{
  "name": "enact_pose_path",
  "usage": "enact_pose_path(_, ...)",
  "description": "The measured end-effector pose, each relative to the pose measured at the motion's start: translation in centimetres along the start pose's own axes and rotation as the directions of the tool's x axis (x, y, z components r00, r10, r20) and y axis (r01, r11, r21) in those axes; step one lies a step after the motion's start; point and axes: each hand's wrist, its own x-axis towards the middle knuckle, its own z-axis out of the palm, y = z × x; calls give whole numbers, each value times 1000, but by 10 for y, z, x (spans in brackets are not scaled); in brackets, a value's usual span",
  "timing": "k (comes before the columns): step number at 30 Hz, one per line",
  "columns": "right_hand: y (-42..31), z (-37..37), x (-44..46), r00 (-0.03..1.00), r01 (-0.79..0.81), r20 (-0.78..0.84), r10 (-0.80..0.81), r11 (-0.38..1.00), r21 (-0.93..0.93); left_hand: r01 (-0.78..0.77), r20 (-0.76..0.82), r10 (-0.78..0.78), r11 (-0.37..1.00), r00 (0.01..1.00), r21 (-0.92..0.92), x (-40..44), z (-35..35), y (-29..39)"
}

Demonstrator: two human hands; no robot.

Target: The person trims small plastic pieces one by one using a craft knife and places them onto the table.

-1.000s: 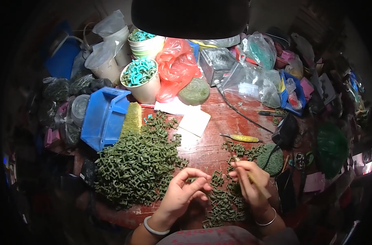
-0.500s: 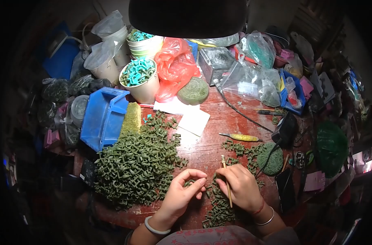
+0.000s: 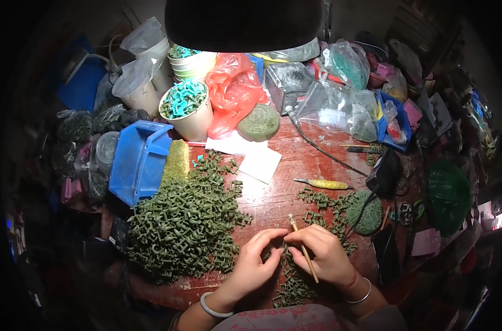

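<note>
My left hand [image 3: 257,262] is closed in a pinch near the table's front edge, its fingertips meeting those of my right hand. Whatever lies between them is too small to make out. My right hand [image 3: 323,256] holds a thin wooden-handled tool [image 3: 304,248], its tip pointing up and away from me. Below and between the hands lie small green pieces [image 3: 296,287]. A large heap of similar green pieces [image 3: 182,231] rises to the left of my left hand.
A yellow-handled tool [image 3: 323,183] and a round green pad [image 3: 364,212] lie beyond my right hand. Farther back are a white tile [image 3: 260,165], a blue bin [image 3: 135,165], a bucket [image 3: 193,126] of green and teal pieces, a red bag [image 3: 232,88] and a metal box with a cable [image 3: 322,150].
Both hands have come together at the fingertips. The wooden-handled tool has swung and shifted left with my right hand. My left fingers have closed in a pinch.
</note>
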Motion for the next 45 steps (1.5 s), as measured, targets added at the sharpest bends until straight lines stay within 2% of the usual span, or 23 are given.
enact_pose_path(1, -2, -2, 0, 1000, -12, 28, 10, 995, 99, -59, 29, 58, 997, 998, 41, 0, 0, -2)
enact_pose_path(2, -3, -4, 1, 1000, -12, 29, 9, 995, 100, -118, 61, 114, 990, 992, 80, -1, 0, -4)
enact_pose_path(5, -3, -7, 1, 997, -57, 59, 47, 983, 177, -34, 56, 31, 998, 998, 59, -3, -1, 3)
enact_pose_path(7, 4, -1, -2, 995, -88, -34, 98, 970, 226, 27, 58, -30, 998, 998, 51, -4, -1, 3)
enact_pose_path(15, -10, -16, 5, 994, -103, -8, 106, 975, 197, 100, 7, -100, 984, 995, -145, -5, -1, -3)
enact_pose_path(19, -6, -11, 3, 995, -31, -93, 46, 987, 155, 123, 8, -123, 976, 992, -180, -4, -3, 1)
enact_pose_path(22, -5, -9, 3, 986, -31, -156, 53, 989, 142, 188, 74, -175, 950, 982, -249, -4, -5, 3)
enact_pose_path(24, -3, -11, 1, 971, -175, -113, 209, 951, 257, 283, 152, -250, 924, 956, -257, -4, -7, 9)
enact_pose_path(25, -1, -9, -2, 940, -296, -49, 337, 879, 373, 283, 153, -250, 924, 956, -257, -4, -6, 7)
enact_pose_path(26, 1, -10, -3, 940, -296, -49, 338, 879, 373, 235, 148, -203, 940, 968, -248, -4, -5, 3)
enact_pose_path(28, 3, -12, -3, 874, -424, 75, 480, 676, 603, 186, 142, -155, 953, 978, -239, -5, -4, -3)
enact_pose_path(30, 2, -13, 1, 823, -455, 70, 564, 579, 676, 202, 134, -173, 947, 976, -251, -5, -4, -5)
enact_pose_path(31, 6, -9, -1, 827, -421, 1, 562, 618, 664, 202, 132, -173, 947, 976, -251, -6, -5, -1)
enact_pose_path(32, 10, -7, -3, 829, -387, -68, 556, 657, 647, 310, 146, -273, 852, 951, -421, -6, -7, 7)
enact_pose_path(33, 7, -13, -2, 904, -338, -106, 413, 846, 412, 398, 180, -363, 716, 914, -574, -5, -9, 12)
enact_pose_path(34, 4, -18, 0, 961, -242, -98, 257, 960, 143, 394, 179, -360, 717, 916, -576, -3, -10, 12)
enact_pose_path(35, 4, -15, 0, 985, -146, -74, 153, 985, 97, 372, 177, -342, 676, 923, -636, -1, -12, 11)
enact_pose_path(36, -1, -16, 1, 987, -158, 24, 157, 985, 67, 349, 170, -327, 632, 930, -692, -1, -14, 9)
enact_pose_path(38, -1, -12, 1, 994, -95, -48, 97, 994, 51, 337, 165, -322, 607, 932, -719, -2, -16, 7)
enact_pose_path(40, -5, -21, -3, 985, -138, -57, 160, 951, 278, 330, 184, -286, 635, 940, -699, 0, -18, 15)
enact_pose_path(41, -6, -18, -7, 972, -141, -92, 215, 852, 504, 325, 179, -285, 634, 942, -702, 0, -19, 15)
enact_pose_path(42, -7, -18, -5, 974, -139, -89, 211, 853, 503, 339, 197, -286, 637, 938, -692, -1, -20, 15)
enact_pose_path(45, -4, -16, 0, 980, 52, -199, 20, 936, 349, 332, 195, -282, 611, 939, -719, -2, -19, 10)
